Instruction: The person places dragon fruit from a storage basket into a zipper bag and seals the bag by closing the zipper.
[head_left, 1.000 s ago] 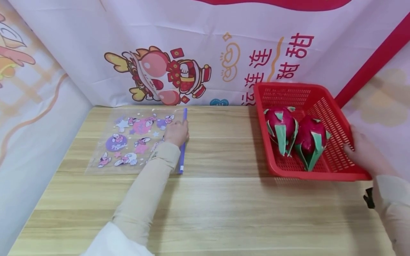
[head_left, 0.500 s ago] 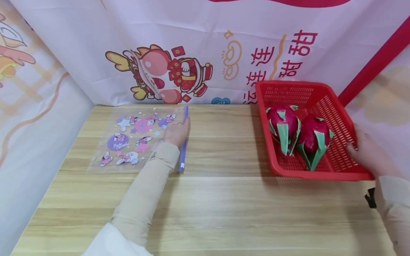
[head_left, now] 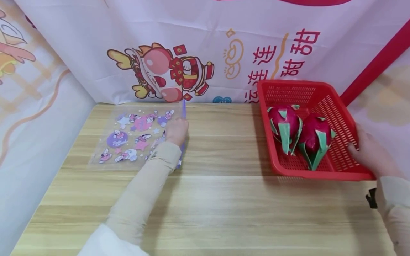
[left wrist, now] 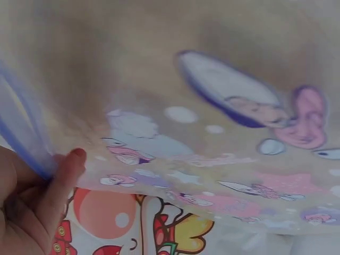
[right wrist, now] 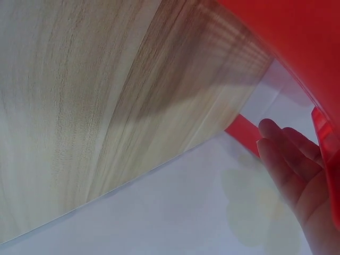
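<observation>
A clear zip bag [head_left: 128, 142] printed with cartoon figures lies flat at the left back of the table. My left hand [head_left: 177, 131] pinches its purple zip edge [head_left: 184, 108], which stands slightly raised. In the left wrist view, the thumb and fingers of that hand [left wrist: 37, 207] are on the purple strip, and the bag's film [left wrist: 228, 164] fills most of the picture. My right hand [head_left: 373, 153] holds the right side of a red plastic basket [head_left: 268, 142], thumb inside, fingers outside. Two dragon fruits, one left [head_left: 283, 122] and one right [head_left: 315, 137], lie in the basket.
The wooden table [head_left: 221, 209] runs between bag and basket and toward me. A printed cloth [head_left: 198, 21] hangs along its back edge, with more cloth [head_left: 41, 142] at the left. A small black object [head_left: 371, 198] shows beside the right cuff.
My left hand has curled more around the zip edge of the bag and lifted it a little. The right hand stays on the basket; the view has shifted slightly.
</observation>
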The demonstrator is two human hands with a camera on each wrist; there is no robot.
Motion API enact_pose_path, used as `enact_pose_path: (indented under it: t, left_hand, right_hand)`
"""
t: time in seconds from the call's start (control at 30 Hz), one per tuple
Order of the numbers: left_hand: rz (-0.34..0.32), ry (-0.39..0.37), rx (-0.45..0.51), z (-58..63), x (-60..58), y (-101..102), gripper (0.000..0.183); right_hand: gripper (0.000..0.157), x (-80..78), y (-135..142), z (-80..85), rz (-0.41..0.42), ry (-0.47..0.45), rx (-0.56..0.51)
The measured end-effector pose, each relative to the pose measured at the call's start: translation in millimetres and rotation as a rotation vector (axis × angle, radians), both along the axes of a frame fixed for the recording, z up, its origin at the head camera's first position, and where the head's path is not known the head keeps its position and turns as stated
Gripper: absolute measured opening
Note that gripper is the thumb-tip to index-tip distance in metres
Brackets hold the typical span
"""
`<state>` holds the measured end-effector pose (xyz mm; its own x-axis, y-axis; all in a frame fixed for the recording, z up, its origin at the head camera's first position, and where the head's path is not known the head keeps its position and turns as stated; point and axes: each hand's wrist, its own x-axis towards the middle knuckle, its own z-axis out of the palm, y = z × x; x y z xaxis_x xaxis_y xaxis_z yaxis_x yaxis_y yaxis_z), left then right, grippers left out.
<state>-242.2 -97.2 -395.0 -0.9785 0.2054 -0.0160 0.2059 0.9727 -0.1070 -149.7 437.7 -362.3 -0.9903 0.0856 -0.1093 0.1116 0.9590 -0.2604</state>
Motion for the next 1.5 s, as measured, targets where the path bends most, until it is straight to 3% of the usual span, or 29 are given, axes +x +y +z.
enact_pose_path:
  t: [0.17,0.33,0.5,0.57,0.7,0.8,0.93,1.07,1.2,1.37,1.5]
  left_hand:
    - [0.024,0.02,-0.033,6.4,4.3,4,0.028]
    - [0.073,-0.006,-0.066,8.5,10.8,6,0.06]
    - [0.113,0.013,0.03,6.1,19.1,10,0.059]
    - [0.123,0.055,0.042,4.4,22.2,11,0.05]
    - [0.117,0.198,-0.077,2.1,27.4,13,0.032]
    - [0.104,0.314,-0.157,1.7,30.5,15,0.03]
    - [0.078,0.381,-0.175,4.5,33.5,18,0.027]
    - [0.085,0.334,-0.189,10.0,35.4,20,0.029]
    - [0.177,0.209,-0.177,14.8,37.3,25,0.038]
    - [0.268,0.064,-0.089,15.4,40.4,32,0.045]
    - [0.275,0.066,-0.017,11.6,42.3,35,0.044]
  right_hand:
    - [0.078,1.1,-1,2.5,-0.008,-0.015,0.006]
    - [0.079,1.8,-2,4.5,-0.004,-0.019,0.019]
    - [0.08,2.3,-1,4.5,0.008,-0.039,0.035]
    - [0.08,2.3,-2,4.2,0.027,-0.036,0.031]
    - [0.079,2.8,-3,3.8,0.049,-0.024,0.016]
    - [0.079,3.7,-3,3.6,0.045,-0.014,0.02]
    - [0.079,4.7,-3,3.5,0.031,-0.013,0.027]
    - [0.078,4.5,-2,3.7,0.026,-0.01,0.034]
    - [0.078,3.7,-2,4.3,0.012,-0.019,0.037]
    - [0.08,3.1,-1,4.1,-0.022,-0.047,0.038]
    - [0.08,3.3,0,3.6,-0.026,-0.038,0.045]
